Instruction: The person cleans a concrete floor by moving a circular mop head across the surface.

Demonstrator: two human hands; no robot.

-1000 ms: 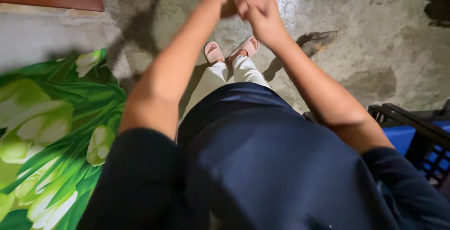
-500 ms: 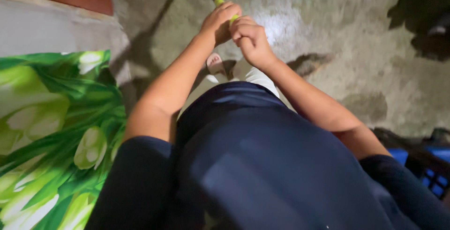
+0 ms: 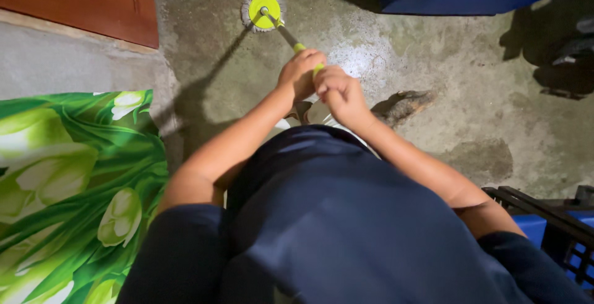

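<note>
Whereas a second ago only the hands and sandalled feet showed, the round spin mop head with its lime-green plastic disc and grey fringe [image 3: 263, 8] has now come fully into view, flat on the wet grey concrete floor [image 3: 433, 62], so mopping looks under way. Its thin metal handle with a lime-green grip [image 3: 291, 39] runs from the head back to the person, pointing away, slightly leftward. Left hand [image 3: 298, 75] and right hand [image 3: 339, 92] both have fingers clenched around it.
</note>
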